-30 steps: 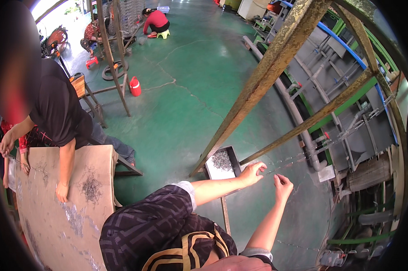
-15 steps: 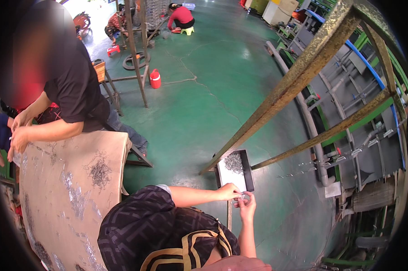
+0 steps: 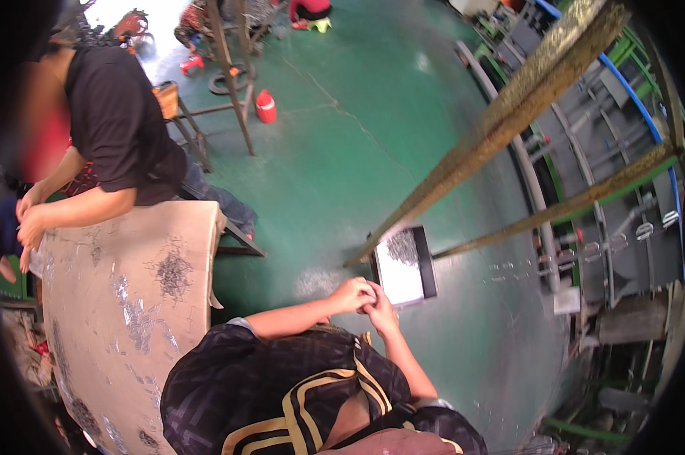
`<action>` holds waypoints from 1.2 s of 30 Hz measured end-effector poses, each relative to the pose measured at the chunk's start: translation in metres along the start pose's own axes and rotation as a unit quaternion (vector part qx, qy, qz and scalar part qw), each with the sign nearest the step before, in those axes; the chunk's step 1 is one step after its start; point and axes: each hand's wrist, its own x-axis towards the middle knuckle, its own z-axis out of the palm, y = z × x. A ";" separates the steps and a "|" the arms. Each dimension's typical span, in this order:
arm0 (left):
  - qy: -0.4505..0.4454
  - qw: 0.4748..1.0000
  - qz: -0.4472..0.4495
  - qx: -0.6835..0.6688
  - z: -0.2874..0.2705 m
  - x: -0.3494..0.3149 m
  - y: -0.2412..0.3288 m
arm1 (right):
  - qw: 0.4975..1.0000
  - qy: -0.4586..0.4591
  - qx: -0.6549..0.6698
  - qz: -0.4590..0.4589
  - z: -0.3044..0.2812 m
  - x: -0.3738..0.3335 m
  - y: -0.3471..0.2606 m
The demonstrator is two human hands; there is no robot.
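1. Fingers (image 3: 364, 290) of the left hand (image 3: 350, 298) and right hand (image 3: 383, 311) meet, curled nearly closed; whether they pinch anything is too small to tell.
2. Nearest them, small metal pieces (image 3: 402, 247) lie heaped toward the far edge of a black-walled tray (image 3: 430, 274), the hands by its near left corner.
3. Work in hand looks like close fingertip handling; the next move would call for a steady two-handed pinch.
4. Leftward, dark wire bits (image 3: 174, 274) lie near the right edge of a cardboard-topped table (image 3: 194, 227); a co-worker's hands (image 3: 31, 226) are at its far left corner.
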 end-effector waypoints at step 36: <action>-0.126 0.902 -0.410 0.056 -0.010 0.320 -0.267 | 0.811 0.009 -0.265 0.522 0.057 -0.019 0.048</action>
